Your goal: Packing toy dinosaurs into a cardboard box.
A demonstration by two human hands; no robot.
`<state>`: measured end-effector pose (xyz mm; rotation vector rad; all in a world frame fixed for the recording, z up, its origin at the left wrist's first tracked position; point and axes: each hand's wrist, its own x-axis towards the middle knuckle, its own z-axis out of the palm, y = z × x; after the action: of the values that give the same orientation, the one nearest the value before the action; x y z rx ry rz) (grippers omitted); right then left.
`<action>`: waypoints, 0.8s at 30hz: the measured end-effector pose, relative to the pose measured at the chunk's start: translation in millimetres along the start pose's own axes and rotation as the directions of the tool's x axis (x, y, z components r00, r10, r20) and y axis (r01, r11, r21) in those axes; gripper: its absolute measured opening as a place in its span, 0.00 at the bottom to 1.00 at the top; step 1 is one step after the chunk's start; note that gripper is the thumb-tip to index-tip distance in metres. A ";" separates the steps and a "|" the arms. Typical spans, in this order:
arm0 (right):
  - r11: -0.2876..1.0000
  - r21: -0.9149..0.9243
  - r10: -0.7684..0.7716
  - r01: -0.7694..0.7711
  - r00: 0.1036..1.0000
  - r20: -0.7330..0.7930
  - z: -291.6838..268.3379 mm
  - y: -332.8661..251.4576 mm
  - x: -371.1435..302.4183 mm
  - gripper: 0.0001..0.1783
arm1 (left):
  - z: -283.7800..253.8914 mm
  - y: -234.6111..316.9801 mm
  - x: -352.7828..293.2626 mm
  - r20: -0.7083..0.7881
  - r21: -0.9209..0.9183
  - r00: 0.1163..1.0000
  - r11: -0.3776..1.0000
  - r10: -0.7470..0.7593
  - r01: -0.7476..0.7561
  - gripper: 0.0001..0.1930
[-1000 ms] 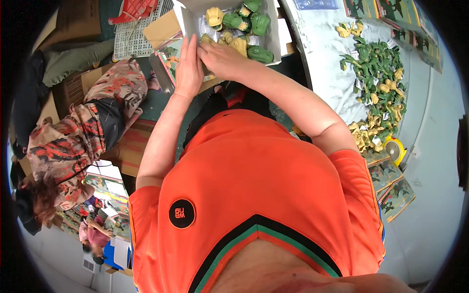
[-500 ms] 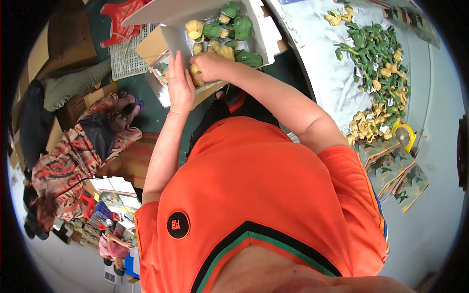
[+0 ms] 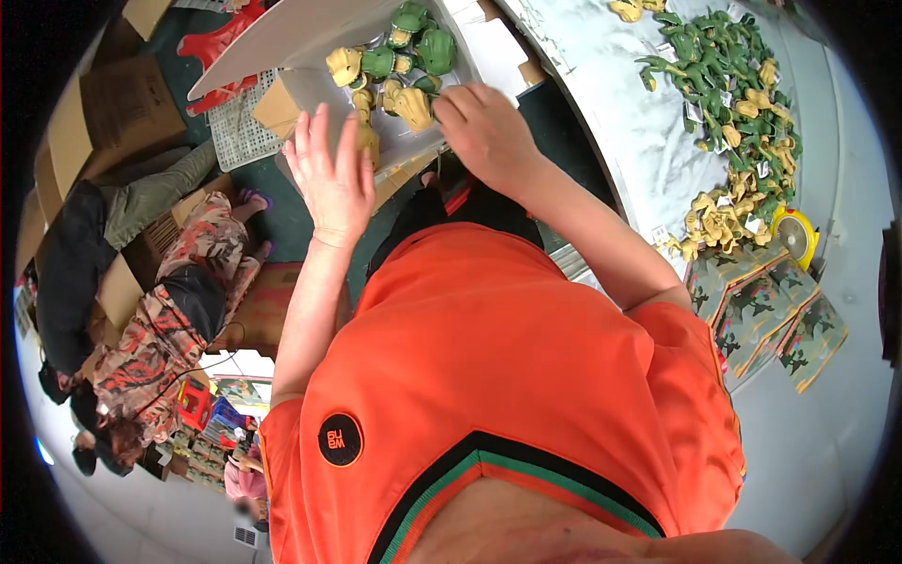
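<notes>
My left hand (image 3: 331, 179) is open with fingers spread, at the near left edge of a white box (image 3: 303, 86); it holds nothing. Inside the box lie several toy dinosaurs with green or yellow-tan heads. A tan dinosaur toy (image 3: 412, 108) is beside my right hand (image 3: 484, 136), and a green one (image 3: 436, 52) lies farther back. My right hand is bent over the box's near right corner, its fingers curled downward. Its back hides whatever is under the fingers.
On the white table (image 3: 601, 113) to the right lies a heap of green and tan dinosaur toys (image 3: 719, 94). Beside it are a yellow fan (image 3: 794, 237) and printed camouflage-pattern cartons (image 3: 766, 310). A red stool (image 3: 221, 52), a white crate (image 3: 242, 122) and other people are at the left.
My right hand has come off the tan toys and moved right to the box's near corner, over where a green toy showed. My left hand's fingers have spread. The view has shifted slightly.
</notes>
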<state>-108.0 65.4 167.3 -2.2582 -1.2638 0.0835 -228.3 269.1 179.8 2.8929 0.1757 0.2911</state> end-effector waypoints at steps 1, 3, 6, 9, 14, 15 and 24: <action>0.993 -0.121 0.019 -0.013 0.999 0.050 -6.3 -1.0 -0.1 0.14 | -1.8 2.6 6.3 0.008 0.004 1.000 1.000 -0.001 0.001 0.27; 0.967 -0.252 0.050 -0.026 0.995 0.087 -4.1 -0.3 -2.0 0.15 | 0.7 12.7 19.6 0.058 0.016 0.985 0.987 0.160 -0.161 0.24; 0.917 -0.393 0.003 0.077 0.980 0.198 12.8 -1.1 -4.6 0.18 | 18.6 23.3 31.7 0.183 0.005 0.959 0.976 0.215 -0.219 0.24; 0.875 -0.477 -0.008 0.084 0.987 0.159 15.5 -1.6 -7.6 0.20 | 30.5 26.2 32.9 0.281 0.048 0.935 0.970 0.216 -0.238 0.24; 0.916 -0.400 0.037 0.035 0.985 0.171 14.2 1.0 -11.5 0.19 | 39.7 23.9 32.5 0.296 0.082 0.932 0.967 0.207 -0.240 0.20; 0.917 -0.397 0.035 0.036 0.985 0.170 13.7 0.2 -11.1 0.19 | 41.9 22.8 31.9 0.298 0.085 0.932 0.967 0.205 -0.240 0.20; 0.907 -0.420 0.037 0.033 0.987 0.158 20.4 1.7 -13.7 0.17 | 56.8 8.6 21.7 0.250 0.059 0.936 0.961 0.250 -0.272 0.19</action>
<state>-120.7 62.5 146.4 -2.6659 -1.4805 -0.0075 -194.5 251.7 131.6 3.0099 -0.2456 -0.0277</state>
